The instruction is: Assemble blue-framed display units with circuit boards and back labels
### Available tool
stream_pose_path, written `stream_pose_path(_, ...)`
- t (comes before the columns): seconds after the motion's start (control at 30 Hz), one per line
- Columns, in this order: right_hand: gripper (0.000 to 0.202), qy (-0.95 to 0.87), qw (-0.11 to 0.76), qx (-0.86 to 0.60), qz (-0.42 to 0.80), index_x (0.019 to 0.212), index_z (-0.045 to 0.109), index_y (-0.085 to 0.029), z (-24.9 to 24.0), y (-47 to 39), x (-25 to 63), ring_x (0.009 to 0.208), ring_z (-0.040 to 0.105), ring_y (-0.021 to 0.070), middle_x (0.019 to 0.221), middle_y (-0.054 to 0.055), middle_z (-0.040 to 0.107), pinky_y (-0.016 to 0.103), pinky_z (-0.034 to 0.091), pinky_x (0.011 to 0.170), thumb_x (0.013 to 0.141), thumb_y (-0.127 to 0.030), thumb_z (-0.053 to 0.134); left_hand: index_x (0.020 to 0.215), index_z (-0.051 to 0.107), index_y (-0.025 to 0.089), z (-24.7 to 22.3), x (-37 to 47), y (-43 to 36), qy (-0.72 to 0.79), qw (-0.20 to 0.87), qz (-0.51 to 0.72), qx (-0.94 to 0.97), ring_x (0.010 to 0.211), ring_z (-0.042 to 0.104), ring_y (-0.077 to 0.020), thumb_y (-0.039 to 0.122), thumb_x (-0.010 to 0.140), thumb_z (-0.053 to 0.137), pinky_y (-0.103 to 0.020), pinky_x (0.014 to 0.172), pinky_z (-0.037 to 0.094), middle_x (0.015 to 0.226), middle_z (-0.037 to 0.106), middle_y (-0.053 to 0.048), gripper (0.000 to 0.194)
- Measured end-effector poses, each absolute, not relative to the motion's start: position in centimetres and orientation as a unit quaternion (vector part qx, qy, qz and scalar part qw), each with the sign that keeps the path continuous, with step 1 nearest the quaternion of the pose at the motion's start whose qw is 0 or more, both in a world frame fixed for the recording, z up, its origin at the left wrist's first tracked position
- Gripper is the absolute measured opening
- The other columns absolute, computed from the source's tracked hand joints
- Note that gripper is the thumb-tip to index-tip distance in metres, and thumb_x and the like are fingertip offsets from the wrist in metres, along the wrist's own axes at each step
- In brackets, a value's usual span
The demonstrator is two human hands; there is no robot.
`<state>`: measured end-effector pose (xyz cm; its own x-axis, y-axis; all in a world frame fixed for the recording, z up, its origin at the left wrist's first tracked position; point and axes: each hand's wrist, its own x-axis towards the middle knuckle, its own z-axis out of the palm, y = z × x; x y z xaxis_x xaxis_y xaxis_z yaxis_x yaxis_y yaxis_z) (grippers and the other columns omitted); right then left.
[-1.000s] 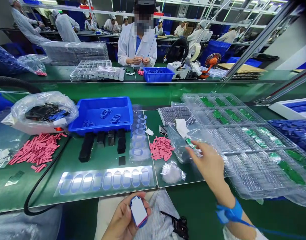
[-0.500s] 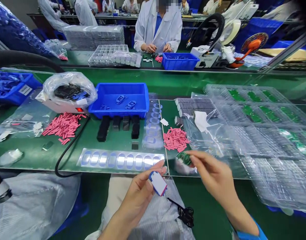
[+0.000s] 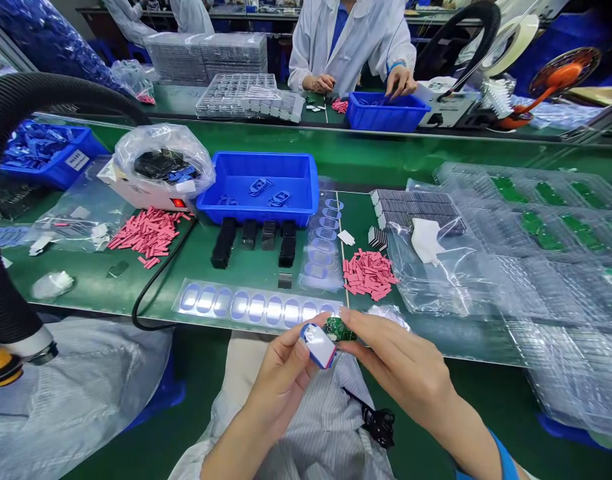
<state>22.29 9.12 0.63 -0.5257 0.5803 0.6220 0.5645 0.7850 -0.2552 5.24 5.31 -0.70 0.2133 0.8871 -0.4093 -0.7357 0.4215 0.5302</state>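
Note:
My left hand (image 3: 286, 367) holds a small blue casing (image 3: 319, 345) with a white rectangular face and a pink strip at its lower edge. In my right hand (image 3: 401, 360) a green circuit board (image 3: 339, 329) is pinched between thumb and fingers, right beside the casing. Both are above my lap, at the table's front edge. A clear sheet of oval film pieces (image 3: 241, 305) lies just behind the left hand. Beyond the right hand is a heap of pink strips (image 3: 369, 273).
A blue bin (image 3: 266, 219) with a few blue casings stands mid-table, black blocks (image 3: 223, 243) before it. Clear trays of green boards (image 3: 551, 267) are stacked at right. A black hose (image 3: 6, 220) arches at left. Opposite, a person in a white coat (image 3: 349, 50) works.
My right hand has moved left, bringing the circuit board from over the table to the casing. The view has shifted, and the person opposite now reaches into a blue bin.

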Motion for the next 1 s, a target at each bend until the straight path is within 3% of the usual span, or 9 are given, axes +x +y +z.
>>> stream_pose_path(0.13,0.032,-0.848,0.361,-0.388,0.011,0.118,0.058,-0.016,1.0,8.8,22.2,0.093,0.070,0.0214,0.103,0.009,0.072,0.031,0.059,0.084,0.086,-0.016,0.062,0.096,0.075,0.023,-0.8,5.1,5.3,0.318,0.767,0.549,0.101,0.089,0.065,-0.0104,0.041,0.065,0.078,-0.014,0.079,0.049,0.099,0.075,-0.001,0.036)
stream_pose_path(0.27,0.024,-0.768,0.387,-0.487,0.151,0.111,0.062,-0.024,2.1,8.3,22.1,0.085,0.072,0.0196,0.100,0.003,0.073,0.026,0.061,0.075,0.089,-0.029,0.059,0.098,0.074,0.025,-1.1,4.8,5.4,0.325,0.741,0.574,0.126,0.081,0.066,-0.0072,0.037,0.068,0.078,-0.011,0.073,0.050,0.093,0.076,0.002,0.033)
stream_pose_path(0.37,0.026,-0.764,0.384,-0.472,0.217,0.111,0.063,-0.026,3.0,8.3,21.7,0.081,0.073,0.0177,0.098,0.001,0.074,0.022,0.061,0.068,0.087,-0.034,0.061,0.098,0.074,0.026,-1.4,4.7,5.4,0.342,0.702,0.595,0.189,0.084,0.067,-0.0090,0.035,0.069,0.077,-0.013,0.075,0.051,0.096,0.076,0.001,0.031)
stream_pose_path(0.47,0.026,-0.800,0.367,-0.420,0.221,0.113,0.063,-0.026,3.8,8.4,21.3,0.078,0.073,0.0154,0.099,0.001,0.074,0.019,0.061,0.065,0.089,-0.032,0.058,0.098,0.074,0.027,-1.7,4.5,5.4,0.349,0.657,0.618,0.255,0.090,0.068,-0.0123,0.031,0.070,0.077,-0.016,0.079,0.053,0.099,0.076,-0.001,0.028)
stream_pose_path(0.67,0.030,-0.843,0.349,-0.362,0.191,0.120,0.059,-0.028,4.2,8.7,20.9,0.093,0.070,0.0183,0.105,0.002,0.072,0.028,0.061,0.080,0.091,-0.026,0.056,0.097,0.075,0.027,-1.4,4.1,5.3,0.372,0.588,0.638,0.329,0.091,0.071,-0.0201,0.025,0.067,0.079,-0.025,0.081,0.057,0.097,0.077,-0.005,0.030)
stream_pose_path(0.83,0.029,-0.855,0.341,-0.344,0.186,0.118,0.059,-0.022,4.1,8.6,20.6,0.100,0.067,0.0160,0.107,0.003,0.071,0.024,0.057,0.088,0.089,-0.020,0.059,0.097,0.075,0.028,-1.2,4.0,5.1,0.380,0.579,0.640,0.333,0.089,0.072,-0.0188,0.022,0.065,0.080,-0.021,0.079,0.057,0.097,0.078,-0.004,0.033)
stream_pose_path(1.0,0.027,-0.858,0.347,-0.341,0.166,0.114,0.061,-0.018,4.0,8.6,20.3,0.100,0.067,0.0155,0.106,0.005,0.072,0.024,0.055,0.090,0.088,-0.019,0.060,0.097,0.075,0.025,-1.4,4.1,5.0,0.392,0.564,0.643,0.338,0.089,0.072,-0.0232,0.024,0.065,0.080,-0.028,0.078,0.059,0.098,0.077,-0.008,0.033)
